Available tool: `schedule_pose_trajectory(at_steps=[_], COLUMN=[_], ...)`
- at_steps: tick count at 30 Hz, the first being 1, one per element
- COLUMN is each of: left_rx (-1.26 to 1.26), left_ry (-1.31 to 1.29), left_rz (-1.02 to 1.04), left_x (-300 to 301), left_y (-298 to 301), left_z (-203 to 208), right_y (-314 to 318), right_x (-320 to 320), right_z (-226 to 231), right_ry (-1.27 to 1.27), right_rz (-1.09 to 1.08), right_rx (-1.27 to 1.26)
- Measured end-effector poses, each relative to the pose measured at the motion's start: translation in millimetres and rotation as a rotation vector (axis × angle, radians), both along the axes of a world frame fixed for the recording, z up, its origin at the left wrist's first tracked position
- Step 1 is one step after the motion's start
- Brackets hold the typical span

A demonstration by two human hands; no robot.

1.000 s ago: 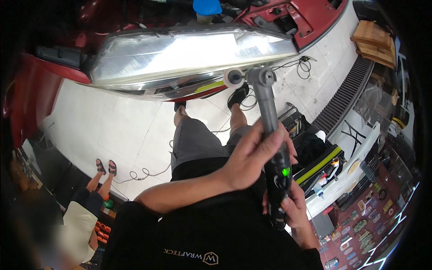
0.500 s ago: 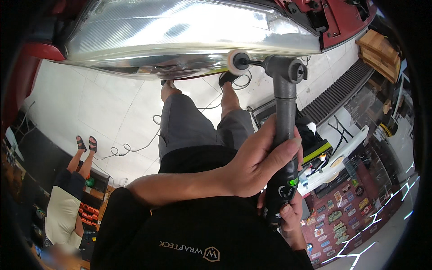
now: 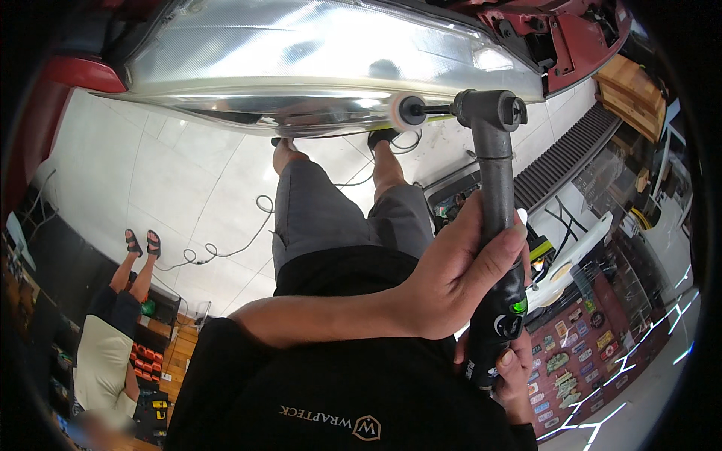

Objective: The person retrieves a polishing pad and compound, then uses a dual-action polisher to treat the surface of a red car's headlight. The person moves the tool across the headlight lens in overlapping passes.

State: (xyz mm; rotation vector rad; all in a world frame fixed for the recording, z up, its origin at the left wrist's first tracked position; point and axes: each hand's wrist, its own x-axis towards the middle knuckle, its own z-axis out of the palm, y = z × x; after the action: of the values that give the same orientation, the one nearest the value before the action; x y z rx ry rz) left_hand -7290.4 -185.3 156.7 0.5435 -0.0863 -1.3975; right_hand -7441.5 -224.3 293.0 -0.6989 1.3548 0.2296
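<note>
Both my hands grip a black mini polisher [image 3: 498, 192] with a long neck and a small green light on its body. My left hand [image 3: 466, 274] wraps around the neck, its thumb along the top. Lower down, my right hand [image 3: 515, 376] holds the rear of the body, with part of it hidden behind the tool. A small round pad [image 3: 397, 112], pale and on a black backing, sits side-on at the head's end. It is against or very close to the lower edge of a clear car headlight [image 3: 323, 56]; contact cannot be made out.
Red body panels [image 3: 79, 73] border the headlight. A cable [image 3: 263, 207] loops over the tiled floor near my legs. At the right are a ribbed dark mat [image 3: 564, 158] and a wooden box [image 3: 630, 94]. Another person [image 3: 105, 353] stands at the far left beside shelves.
The polisher and both hands have shifted slightly right in the picture. The headlight has shifted a little the same way, and the pad remains by its lower edge.
</note>
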Motion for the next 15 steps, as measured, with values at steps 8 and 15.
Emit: schedule_pose_trajectory(at_steps=[8, 15], left_rx=[0.016, 0.034], left_ry=[-0.007, 0.139], left_rz=[0.018, 0.165], left_x=[15, 30], left_y=[3, 9], left_z=[6, 21], right_y=[-6, -15], right_x=[12, 29], right_z=[9, 14], right_ry=[-0.038, -0.068], right_rz=[0.018, 0.099], right_rx=[0.021, 0.071])
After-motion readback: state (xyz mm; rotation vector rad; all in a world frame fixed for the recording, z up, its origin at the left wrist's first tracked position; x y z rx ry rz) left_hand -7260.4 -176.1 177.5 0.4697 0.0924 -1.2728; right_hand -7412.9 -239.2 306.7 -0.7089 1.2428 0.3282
